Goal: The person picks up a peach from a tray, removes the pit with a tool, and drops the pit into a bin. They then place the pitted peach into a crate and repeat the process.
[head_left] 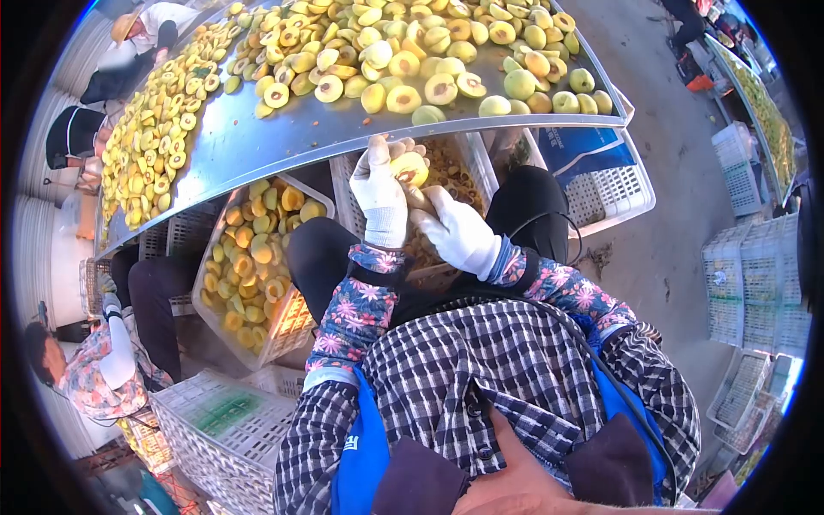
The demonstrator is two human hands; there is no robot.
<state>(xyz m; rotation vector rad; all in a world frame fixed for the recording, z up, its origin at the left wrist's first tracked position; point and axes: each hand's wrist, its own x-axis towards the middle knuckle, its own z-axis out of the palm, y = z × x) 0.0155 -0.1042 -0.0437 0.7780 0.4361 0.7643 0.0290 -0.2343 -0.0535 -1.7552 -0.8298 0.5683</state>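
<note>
My left hand [380,193], in a white glove with bare fingertips, is closed around a yellow peach half [409,169] just below the table's front edge. Its cut face, with a brownish stone area, is turned up. My right hand [459,227], also gloved in white, is close against the fruit from the right. Its fingers are pinched together near the lower side of the peach half; what they grip is too small to make out. Beneath both hands stands a white crate [487,163] with small yellow-brown scraps in it.
A metal table [257,159] carries piles of halved and whole peaches [403,64]. A crate of peach halves [249,266] stands left of my knees. White baskets [622,193] are at right, and a stacked crate [223,421] is at lower left. Other people [99,365] sit along the left.
</note>
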